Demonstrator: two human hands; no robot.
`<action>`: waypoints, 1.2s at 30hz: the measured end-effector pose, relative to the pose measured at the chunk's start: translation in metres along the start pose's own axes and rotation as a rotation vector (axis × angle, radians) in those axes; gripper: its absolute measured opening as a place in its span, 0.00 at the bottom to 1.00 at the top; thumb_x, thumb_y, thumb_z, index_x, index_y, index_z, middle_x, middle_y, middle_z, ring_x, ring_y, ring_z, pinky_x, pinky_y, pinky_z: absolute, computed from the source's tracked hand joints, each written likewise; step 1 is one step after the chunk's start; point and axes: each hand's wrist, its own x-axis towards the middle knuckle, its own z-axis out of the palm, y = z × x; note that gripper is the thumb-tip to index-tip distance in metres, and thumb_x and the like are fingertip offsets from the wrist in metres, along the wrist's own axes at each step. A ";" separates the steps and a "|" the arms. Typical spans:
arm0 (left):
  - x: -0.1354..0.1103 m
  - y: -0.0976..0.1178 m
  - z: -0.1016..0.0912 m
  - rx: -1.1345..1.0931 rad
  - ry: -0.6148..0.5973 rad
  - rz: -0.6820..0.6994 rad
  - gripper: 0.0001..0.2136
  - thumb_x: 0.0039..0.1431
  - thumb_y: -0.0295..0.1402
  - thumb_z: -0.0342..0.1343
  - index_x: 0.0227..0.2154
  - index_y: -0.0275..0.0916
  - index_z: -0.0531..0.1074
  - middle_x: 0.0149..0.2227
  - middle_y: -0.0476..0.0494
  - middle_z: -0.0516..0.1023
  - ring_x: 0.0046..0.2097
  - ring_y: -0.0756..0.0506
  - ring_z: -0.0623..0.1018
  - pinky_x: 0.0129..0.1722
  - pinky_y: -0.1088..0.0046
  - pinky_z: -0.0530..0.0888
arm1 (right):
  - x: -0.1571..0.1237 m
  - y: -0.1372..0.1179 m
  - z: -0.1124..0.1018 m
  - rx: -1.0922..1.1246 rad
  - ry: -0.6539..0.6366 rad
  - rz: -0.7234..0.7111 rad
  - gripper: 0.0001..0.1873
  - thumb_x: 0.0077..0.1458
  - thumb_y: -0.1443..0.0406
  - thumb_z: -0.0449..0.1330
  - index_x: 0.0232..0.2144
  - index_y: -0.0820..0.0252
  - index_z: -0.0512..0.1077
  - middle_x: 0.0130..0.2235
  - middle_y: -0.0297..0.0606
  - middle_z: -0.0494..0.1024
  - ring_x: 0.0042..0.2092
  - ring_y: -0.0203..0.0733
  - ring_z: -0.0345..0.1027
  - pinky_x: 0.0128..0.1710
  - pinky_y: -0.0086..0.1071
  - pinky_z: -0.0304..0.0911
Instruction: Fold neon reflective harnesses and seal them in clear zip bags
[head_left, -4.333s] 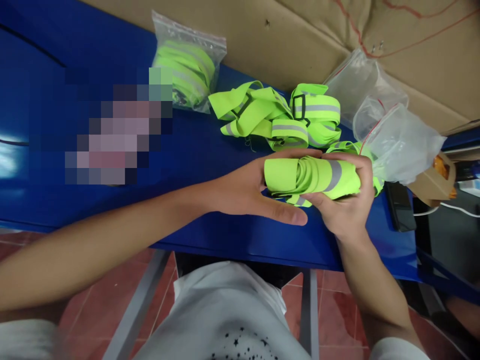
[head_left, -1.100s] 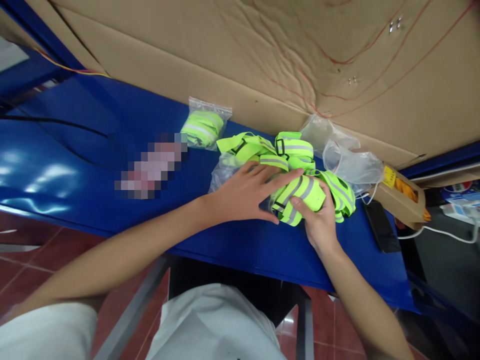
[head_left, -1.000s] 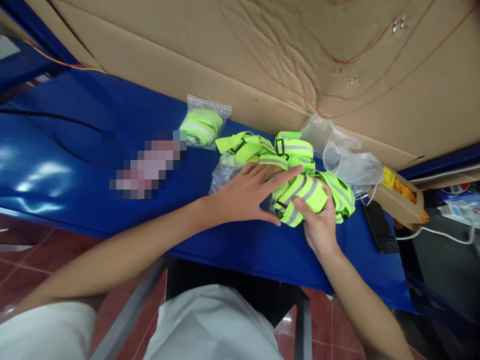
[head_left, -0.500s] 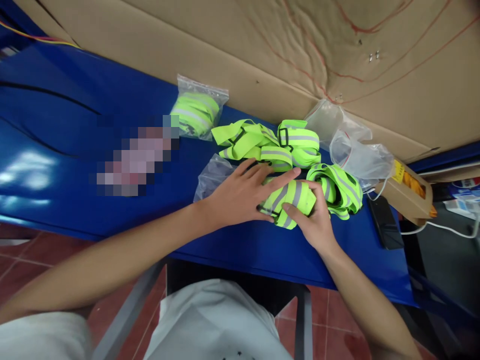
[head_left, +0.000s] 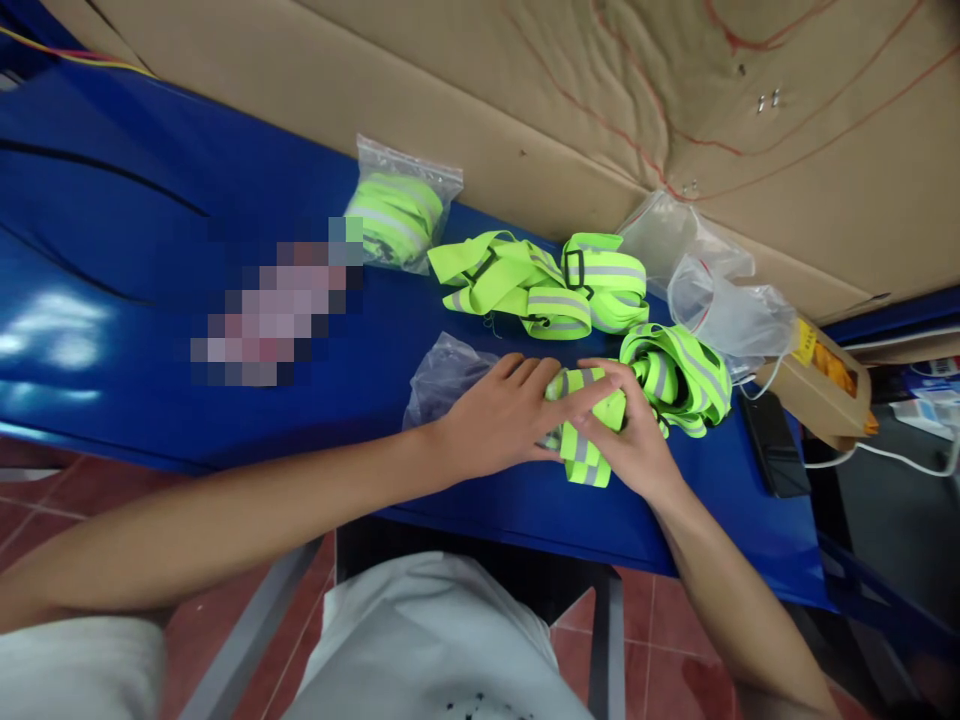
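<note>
My left hand (head_left: 499, 415) and my right hand (head_left: 628, 440) meet over a rolled neon-yellow reflective strap bundle (head_left: 581, 450) on the blue table (head_left: 150, 250). Both hands grip it, fingers curled around it from either side. A loose end of the bundle hangs toward the table's front edge. An empty clear plastic bag (head_left: 442, 370) lies flat under and behind my left hand. A coiled neon strap (head_left: 679, 375) lies just right of my right hand.
More loose neon straps (head_left: 540, 285) lie behind the hands. A bagged strap bundle (head_left: 394, 210) sits at the back left. Empty clear bags (head_left: 720, 300), a brown carton (head_left: 825, 385) and a black phone (head_left: 772, 455) are at the right. Cardboard (head_left: 525, 110) stands behind the table.
The hands drew the bundle closer to the table's front edge and closed tighter around it. The clear bag under my left hand shows more. The camera view shifted slightly.
</note>
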 end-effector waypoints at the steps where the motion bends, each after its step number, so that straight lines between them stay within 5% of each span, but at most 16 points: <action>1: 0.000 -0.001 0.000 -0.017 0.010 0.017 0.55 0.52 0.56 0.69 0.73 0.40 0.44 0.53 0.29 0.73 0.52 0.32 0.77 0.49 0.60 0.71 | 0.000 0.000 -0.001 0.000 -0.010 -0.021 0.19 0.61 0.58 0.65 0.53 0.51 0.69 0.56 0.37 0.74 0.59 0.48 0.68 0.57 0.40 0.65; 8: 0.002 -0.008 -0.005 -0.280 -0.053 -0.096 0.54 0.54 0.44 0.72 0.73 0.44 0.39 0.49 0.40 0.75 0.47 0.38 0.80 0.49 0.64 0.73 | -0.006 0.000 -0.002 -0.116 -0.061 -0.158 0.12 0.63 0.61 0.64 0.48 0.51 0.70 0.44 0.35 0.79 0.44 0.45 0.75 0.44 0.37 0.71; 11: 0.002 -0.006 -0.009 -0.226 -0.030 -0.067 0.54 0.55 0.44 0.71 0.73 0.41 0.38 0.49 0.39 0.76 0.47 0.38 0.79 0.48 0.64 0.73 | -0.007 -0.004 0.001 -0.209 -0.096 -0.171 0.12 0.65 0.62 0.61 0.50 0.53 0.67 0.45 0.38 0.78 0.43 0.47 0.76 0.44 0.40 0.72; 20: 0.002 0.002 -0.017 0.043 -0.018 0.088 0.52 0.59 0.50 0.66 0.74 0.43 0.38 0.50 0.32 0.75 0.47 0.34 0.77 0.44 0.60 0.72 | -0.008 0.004 0.002 -0.093 -0.137 -0.069 0.29 0.59 0.68 0.61 0.60 0.53 0.58 0.60 0.46 0.63 0.59 0.50 0.67 0.58 0.46 0.70; 27: -0.001 -0.018 -0.020 -0.098 0.005 0.131 0.52 0.57 0.41 0.70 0.74 0.45 0.39 0.60 0.30 0.69 0.59 0.34 0.73 0.55 0.58 0.72 | -0.012 -0.002 -0.014 0.067 -0.162 -0.068 0.26 0.62 0.59 0.66 0.61 0.46 0.67 0.60 0.40 0.71 0.61 0.51 0.68 0.59 0.46 0.71; 32: -0.005 -0.018 -0.025 -0.055 0.040 0.109 0.42 0.66 0.31 0.58 0.74 0.47 0.38 0.56 0.34 0.72 0.51 0.38 0.77 0.51 0.62 0.74 | -0.015 0.009 -0.011 0.031 -0.151 -0.154 0.26 0.59 0.63 0.69 0.58 0.46 0.71 0.62 0.39 0.72 0.63 0.53 0.67 0.63 0.50 0.67; 36: -0.004 -0.014 -0.022 0.042 0.085 0.113 0.36 0.69 0.27 0.51 0.74 0.51 0.43 0.50 0.37 0.74 0.46 0.40 0.77 0.47 0.63 0.73 | -0.014 0.004 0.004 0.086 -0.055 -0.055 0.26 0.59 0.61 0.68 0.57 0.48 0.68 0.55 0.41 0.75 0.54 0.50 0.74 0.48 0.43 0.76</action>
